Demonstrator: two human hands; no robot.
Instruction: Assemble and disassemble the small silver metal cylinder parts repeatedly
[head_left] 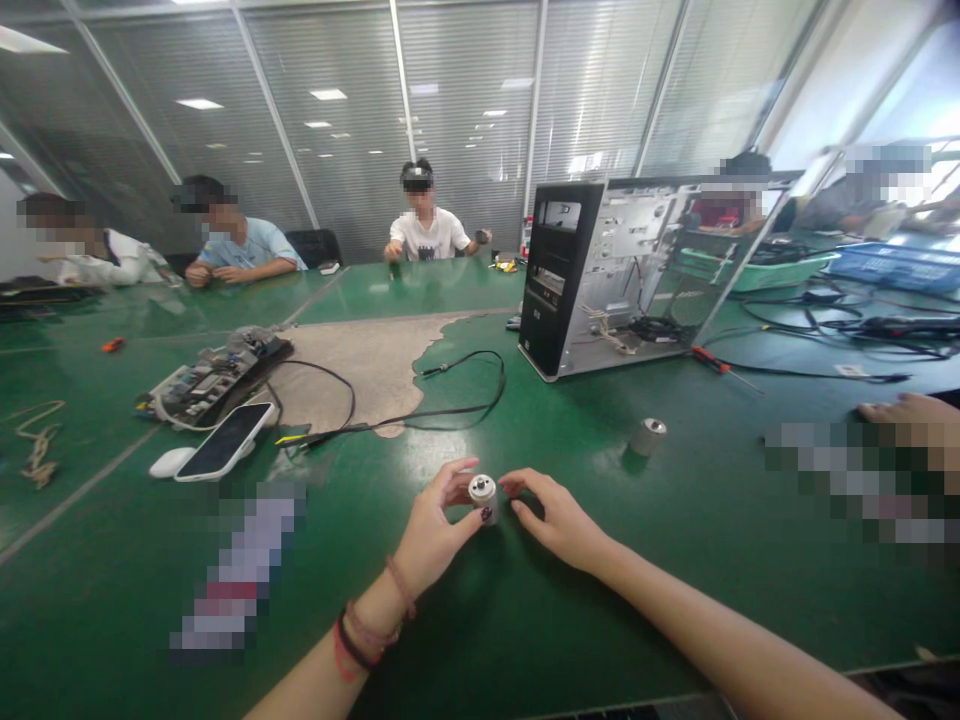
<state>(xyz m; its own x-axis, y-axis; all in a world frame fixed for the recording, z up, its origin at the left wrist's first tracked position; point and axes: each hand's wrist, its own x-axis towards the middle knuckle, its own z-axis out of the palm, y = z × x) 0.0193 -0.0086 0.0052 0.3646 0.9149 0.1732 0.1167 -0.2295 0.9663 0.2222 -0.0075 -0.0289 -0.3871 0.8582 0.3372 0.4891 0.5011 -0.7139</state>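
A small silver metal cylinder (482, 489) with a short shaft on its top stands upright on the green table (570, 620). Around its left side my left hand (439, 525) is wrapped, thumb at the front and fingers behind. My right hand (559, 520) is just right of the cylinder, with thumb and forefinger apart and nothing between them. A second similar cylinder (649, 437) stands farther back to the right, touched by neither hand.
An opened computer case (555, 290) stands behind. At left are a phone (226, 440), a circuit assembly (217, 375) and black cables (465, 408). A screwdriver (720, 365) and baskets (892, 268) lie right. Another person's hand (915, 425) rests at the right edge; several people sit around.
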